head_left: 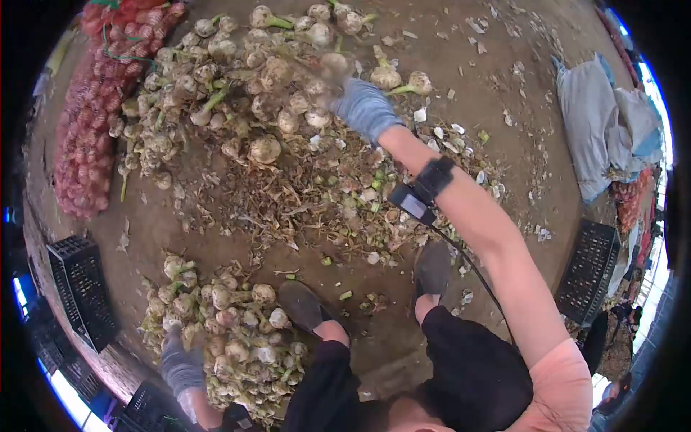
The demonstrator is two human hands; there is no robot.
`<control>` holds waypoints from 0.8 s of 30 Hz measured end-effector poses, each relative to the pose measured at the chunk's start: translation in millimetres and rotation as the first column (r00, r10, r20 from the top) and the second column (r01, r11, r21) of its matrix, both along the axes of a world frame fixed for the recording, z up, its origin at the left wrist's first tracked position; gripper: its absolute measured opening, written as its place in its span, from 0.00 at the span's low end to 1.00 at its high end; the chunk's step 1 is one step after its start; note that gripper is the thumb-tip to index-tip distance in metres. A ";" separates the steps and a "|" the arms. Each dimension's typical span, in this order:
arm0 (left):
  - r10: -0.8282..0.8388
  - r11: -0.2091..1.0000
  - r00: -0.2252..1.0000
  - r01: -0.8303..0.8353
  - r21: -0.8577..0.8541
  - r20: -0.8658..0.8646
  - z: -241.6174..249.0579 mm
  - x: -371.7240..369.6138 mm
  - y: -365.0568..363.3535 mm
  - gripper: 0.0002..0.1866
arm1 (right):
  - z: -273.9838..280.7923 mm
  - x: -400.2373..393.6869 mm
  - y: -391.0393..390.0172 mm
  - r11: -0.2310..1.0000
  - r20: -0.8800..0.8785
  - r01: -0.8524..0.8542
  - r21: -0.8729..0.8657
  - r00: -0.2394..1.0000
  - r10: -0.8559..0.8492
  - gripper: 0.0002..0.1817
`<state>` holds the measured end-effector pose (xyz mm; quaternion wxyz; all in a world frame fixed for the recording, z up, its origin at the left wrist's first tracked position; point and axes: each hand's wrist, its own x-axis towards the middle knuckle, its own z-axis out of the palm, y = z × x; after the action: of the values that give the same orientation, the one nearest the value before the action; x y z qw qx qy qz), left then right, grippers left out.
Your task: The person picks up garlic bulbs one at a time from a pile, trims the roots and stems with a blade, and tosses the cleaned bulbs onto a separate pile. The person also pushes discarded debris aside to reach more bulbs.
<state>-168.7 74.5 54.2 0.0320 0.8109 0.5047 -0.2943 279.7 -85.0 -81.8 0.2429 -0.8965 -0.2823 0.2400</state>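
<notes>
My right hand (pixel 366 109), in a grey-blue glove, reaches to the right edge of a large pile of garlic bulbs (pixel 277 72). Motion smears its fingers where they meet the bulbs. A dark band with a small device (pixel 412 201) is strapped round that wrist. Lower left, my left hand (pixel 181 366), gloved too, is at the outer edge of a nearer garlic heap (pixel 237 349). Its fingertips are right at a pale garlic bulb (pixel 172 322), and I cannot tell whether they grip it. Many bulbs keep short green stem stubs.
Red net sacks of garlic (pixel 86 158) lie at the left. Dry skins and cut stem pieces (pixel 302 201) litter the ground between the piles and my shoes (pixel 306 304). Black crates (pixel 83 288) stand at the left, another crate (pixel 589 272) and white sacks (pixel 594 122) at the right.
</notes>
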 end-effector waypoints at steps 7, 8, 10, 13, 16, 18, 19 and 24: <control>0.901 0.293 0.322 0.042 -0.955 0.290 -58.3 142.6 -75.5 0.35 | 15.5 -64.3 -38.8 0.846 -0.679 0.504 0.173 0.683 -0.269 0.12; 0.967 0.111 0.224 0.055 -0.992 0.121 -81.6 156.0 -83.2 0.34 | 14.8 -80.5 -54.9 0.822 -0.737 0.515 0.243 0.649 -0.188 0.13; 0.974 -0.222 0.083 0.134 -0.966 -0.212 -118.2 187.0 -97.2 0.29 | 20.8 -114.5 -80.6 0.783 -0.838 0.542 0.304 0.543 -0.051 0.14; 0.937 -0.344 0.049 0.294 -0.892 -0.345 -145.2 200.4 -102.7 0.24 | 25.8 -151.9 -107.7 0.852 -0.857 0.450 0.267 0.516 -0.004 0.16; 0.979 -0.141 0.186 0.331 -0.933 -0.082 -140.7 184.3 -116.0 0.25 | 20.3 -151.3 -127.2 0.923 -0.832 0.335 0.191 0.554 -0.029 0.18; 0.995 -0.070 0.095 0.397 -0.915 -0.034 -139.4 178.8 -123.9 0.34 | 7.8 -140.4 -134.7 0.990 -0.479 0.105 0.094 0.876 -0.048 0.19; 0.970 0.172 0.087 0.407 -0.897 0.225 -143.8 180.1 -128.3 0.36 | 6.7 -136.9 -132.7 0.996 -0.279 -0.041 0.079 0.958 0.062 0.20; 0.583 0.634 0.306 0.407 -0.657 0.753 -145.0 175.8 -137.1 0.39 | 45.4 -135.7 -105.1 0.886 0.054 -0.463 -0.015 0.884 0.463 0.17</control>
<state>7.1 -62.6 -90.9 0.6792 0.6852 0.2560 0.0608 144.0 -190.2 -36.4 0.1697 -0.8098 -0.4946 0.2661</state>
